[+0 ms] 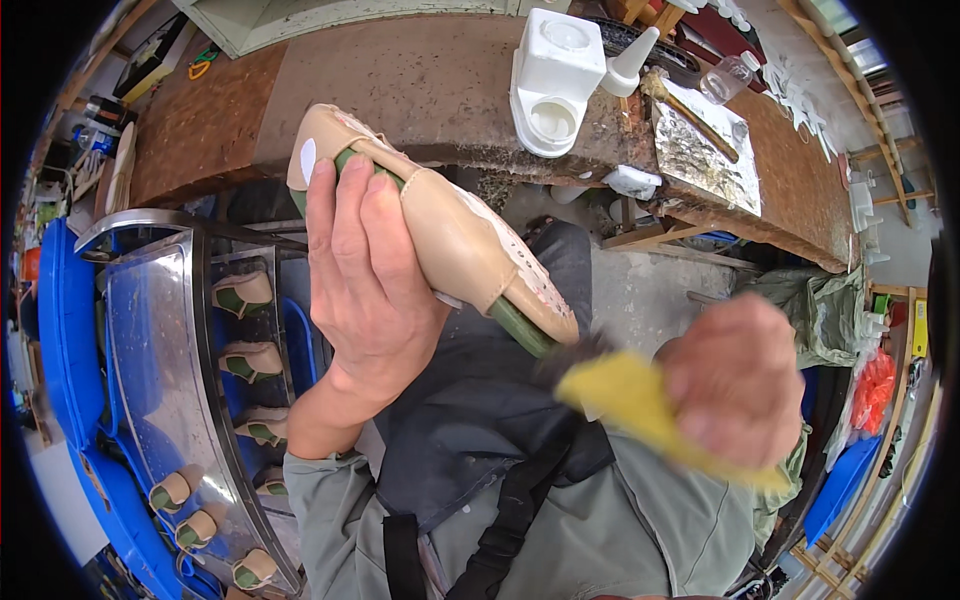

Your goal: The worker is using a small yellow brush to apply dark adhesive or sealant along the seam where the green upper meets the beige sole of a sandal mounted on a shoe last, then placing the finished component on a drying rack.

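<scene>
The left hand [370,275] is closed partway round a beige shoe [450,240], fingers bent over its upper side and the thumb hidden; the shoe is held up above the lap, in front of the desk [370,90], tilted so that one end leans up to the left and the other points down to the right. A green piece [522,328] shows under the beige at that lower end. The right hand [735,380] is blurred but looks curled tightly round a yellow tool [630,400] with a dark head, probably a brush. The head sits just beside the lower end; whether it touches is too blurred to tell. The step in hand seems to be brush work at that end, with the left hand as the holder. The next move would call for a firm left grip, the lower end kept clear of the fingers, and a light, controlled pass of the dark head along the edge. A white container [560,60] stands on the desk, and similar small shoes [243,293] sit on the metal rack [155,320] to the left.
</scene>
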Motion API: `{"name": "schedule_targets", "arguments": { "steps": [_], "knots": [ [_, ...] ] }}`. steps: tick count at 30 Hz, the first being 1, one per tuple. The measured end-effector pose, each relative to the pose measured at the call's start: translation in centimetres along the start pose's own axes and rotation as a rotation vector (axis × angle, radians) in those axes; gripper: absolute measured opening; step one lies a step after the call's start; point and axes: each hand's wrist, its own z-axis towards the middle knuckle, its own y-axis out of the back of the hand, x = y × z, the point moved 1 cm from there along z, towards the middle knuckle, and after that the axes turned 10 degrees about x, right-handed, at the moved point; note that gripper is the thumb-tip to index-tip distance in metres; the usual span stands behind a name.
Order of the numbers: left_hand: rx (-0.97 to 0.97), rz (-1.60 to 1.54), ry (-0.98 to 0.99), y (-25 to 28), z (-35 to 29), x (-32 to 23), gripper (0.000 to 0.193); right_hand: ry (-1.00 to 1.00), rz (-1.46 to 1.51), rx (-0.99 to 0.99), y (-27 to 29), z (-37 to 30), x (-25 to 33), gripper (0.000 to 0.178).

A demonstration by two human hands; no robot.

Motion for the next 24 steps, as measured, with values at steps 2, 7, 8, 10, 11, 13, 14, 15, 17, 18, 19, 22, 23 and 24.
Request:
{"name": "schedule_targets", "arguments": {
  "steps": [2, 7, 8, 10, 11, 13, 14, 15, 17, 18, 19, 22, 23, 24],
  "knots": [
    [0.018, -0.081, 0.022, 0.1, 0.2, -0.2, 0.05, -0.084, -0.031, -0.113, -0.7, -0.4, -0.3, 0.009],
    [0.189, -0.379, 0.117, 0.2, 0.1, -0.6, 0.075, -0.009, 0.168, -0.001, -0.3, -1.5, 0.1, 0.017],
    [0.187, -0.378, 0.113, 0.3, 0.1, -0.8, 0.075, -0.133, 0.063, -0.109, -0.6, -1.8, -0.1, 0.015],
    [0.368, -0.609, 0.239, 0.2, -0.1, -1.1, 0.081, -0.14, 0.135, -0.19, -1.5, -2.0, -0.2, 0.014],
    [0.35, -0.713, 0.184, -0.1, -0.1, -1.0, 0.083, -0.015, 0.209, -0.126, -1.4, -2.0, 0.4, 0.016],
    [0.414, -0.871, 0.281, -0.6, -0.1, -1.6, 0.078, -0.033, 0.304, -0.183, -1.0, -2.8, 0.9, 0.016],
    [0.481, -1.038, 0.381, -0.7, 0.1, -1.9, 0.073, -0.032, 0.294, -0.185, -1.5, -3.2, 0.6, 0.016],
    [0.533, -1.065, 0.35, -0.3, 0.6, -2.0, 0.073, -0.111, 0.222, -0.218, -2.1, -3.6, 0.1, 0.013],
    [0.585, -1.085, 0.32, -1.1, -0.3, -1.6, 0.077, -0.125, 0.148, -0.433, -4.3, -3.4, 0.4, 0.011],
    [0.639, -1.118, 0.292, -1.4, -0.5, -1.4, 0.082, 0.101, 0.423, -0.112, -1.6, -2.6, -0.5, 0.012],
    [0.695, -1.169, 0.316, -1.2, -0.2, -1.4, 0.077, -0.074, 0.419, -0.191, -1.2, -2.9, -0.3, 0.019],
    [0.717, -1.396, 0.405, -1.4, 0.7, -1.2, 0.071, -0.268, 0.24, -0.377, -3.8, -2.2, -2.1, 0.012],
    [0.826, -1.538, 0.479, -2.2, 0.8, -1.2, 0.065, -0.138, 0.36, -0.399, -3.9, -4.2, -2.1, 0.009],
    [0.827, -1.534, 0.468, -2.4, 0.6, -1.0, 0.065, -0.131, 0.353, -0.404, -3.3, -4.5, -2.1, 0.009]
  ]
}}
